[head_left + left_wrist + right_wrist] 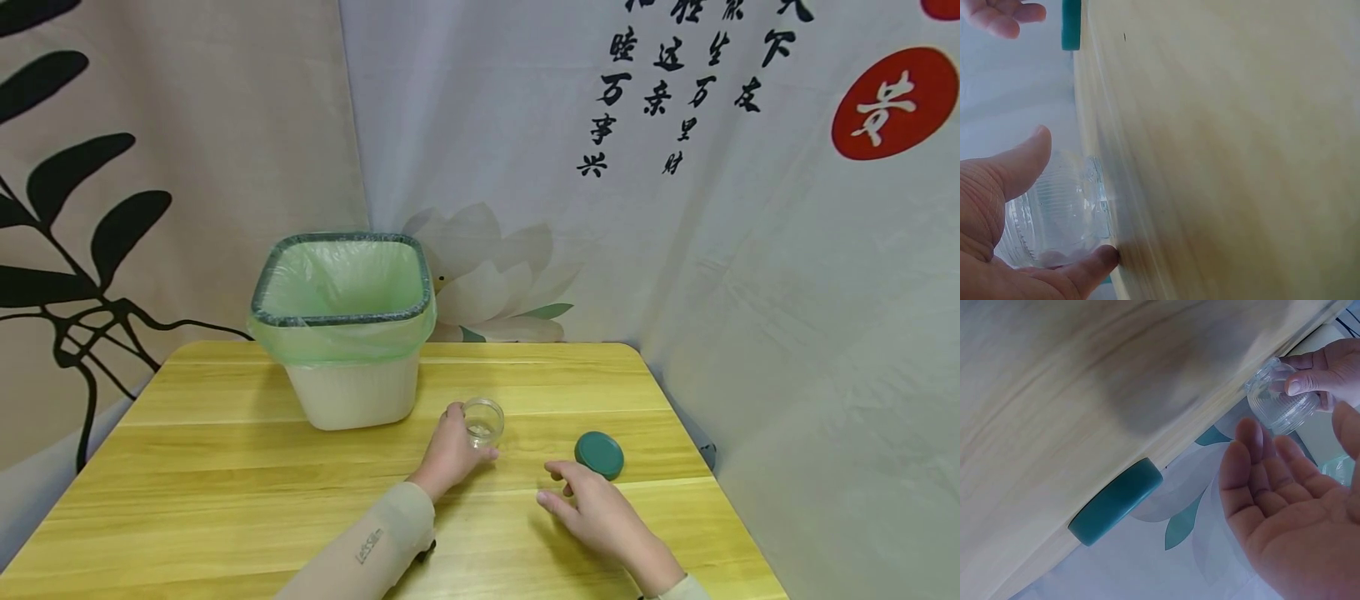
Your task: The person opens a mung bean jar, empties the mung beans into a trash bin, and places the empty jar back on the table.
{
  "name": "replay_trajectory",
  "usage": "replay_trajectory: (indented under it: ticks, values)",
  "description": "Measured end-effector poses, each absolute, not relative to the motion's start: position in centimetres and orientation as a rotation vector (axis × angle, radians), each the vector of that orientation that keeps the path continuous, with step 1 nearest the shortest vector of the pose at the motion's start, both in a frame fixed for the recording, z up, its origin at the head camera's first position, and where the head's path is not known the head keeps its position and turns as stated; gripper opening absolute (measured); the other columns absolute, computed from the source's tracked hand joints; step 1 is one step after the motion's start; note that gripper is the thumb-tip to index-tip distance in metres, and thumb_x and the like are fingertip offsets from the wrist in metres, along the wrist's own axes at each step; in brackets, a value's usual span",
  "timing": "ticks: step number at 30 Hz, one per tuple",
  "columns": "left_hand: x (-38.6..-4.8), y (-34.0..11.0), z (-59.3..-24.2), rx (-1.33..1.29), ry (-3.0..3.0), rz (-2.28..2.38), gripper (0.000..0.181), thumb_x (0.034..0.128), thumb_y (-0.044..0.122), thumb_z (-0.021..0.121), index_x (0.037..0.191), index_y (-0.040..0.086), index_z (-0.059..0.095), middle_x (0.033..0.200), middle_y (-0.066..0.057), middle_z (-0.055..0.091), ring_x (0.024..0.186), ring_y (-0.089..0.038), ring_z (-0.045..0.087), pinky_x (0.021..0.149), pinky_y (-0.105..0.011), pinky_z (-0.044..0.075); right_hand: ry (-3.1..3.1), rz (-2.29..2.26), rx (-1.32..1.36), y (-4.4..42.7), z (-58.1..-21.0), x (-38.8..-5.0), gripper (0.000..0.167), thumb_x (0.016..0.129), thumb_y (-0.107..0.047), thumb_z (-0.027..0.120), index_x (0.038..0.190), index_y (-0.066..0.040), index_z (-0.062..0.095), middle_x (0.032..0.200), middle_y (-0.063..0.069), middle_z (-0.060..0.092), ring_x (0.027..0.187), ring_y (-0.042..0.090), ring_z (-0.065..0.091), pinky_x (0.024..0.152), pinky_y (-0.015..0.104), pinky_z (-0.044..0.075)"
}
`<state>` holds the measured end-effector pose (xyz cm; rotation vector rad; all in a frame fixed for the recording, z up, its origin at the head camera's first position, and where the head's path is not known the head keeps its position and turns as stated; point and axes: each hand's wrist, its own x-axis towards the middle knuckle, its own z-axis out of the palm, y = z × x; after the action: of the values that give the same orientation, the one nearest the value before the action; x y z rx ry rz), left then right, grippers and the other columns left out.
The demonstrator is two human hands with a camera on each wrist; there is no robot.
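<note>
A clear glass jar with ribbed sides stands on the wooden table. My left hand holds the jar from its left side, the thumb at the near side and the fingers on the far side. In the left wrist view the jar shows between thumb and fingers. A green round lid lies flat on the table, right of the jar. Just in front of the lid hovers my right hand, fingers loosely bent and nothing held. From the right wrist view, the lid is apart from this hand.
A whitish bin with a light green bag over its dark rim stands at the back left of the table. Behind the table hangs a printed cloth with black characters and a flower.
</note>
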<state>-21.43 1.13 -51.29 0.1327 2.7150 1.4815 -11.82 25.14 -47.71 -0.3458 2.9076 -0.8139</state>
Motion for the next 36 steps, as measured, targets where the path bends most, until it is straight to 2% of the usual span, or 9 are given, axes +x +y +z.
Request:
replay_trajectory:
  ticks: [14,36]
  values:
    - [-21.3,1.0,-51.1,0.105,2.703,1.475,0.111,0.0755,0.024,0.1,0.158,-0.009,0.033,0.152,-0.032,0.053,0.142,-0.048,0.055,0.118,-0.06,0.047,2.886,-0.822,-0.364,25.1,-47.8,-11.9,0.055,0.102,-0.043,0.072,0.143,-0.008,0.064,0.137,0.009,0.071,0.108,0.021,0.07,0.088,0.047,0.062]
    - [-20.3,0.5,-50.2,0.116,2.701,1.458,0.115,0.0771,0.029,0.099,0.162,-0.005,0.029,0.155,-0.031,0.05,0.143,-0.048,0.053,0.117,-0.062,0.047,2.882,-0.827,-0.392,25.2,-48.0,-11.9,0.056,0.102,-0.045,0.071,0.143,-0.008,0.064,0.137,0.009,0.071,0.107,0.021,0.071,0.087,0.047,0.062]
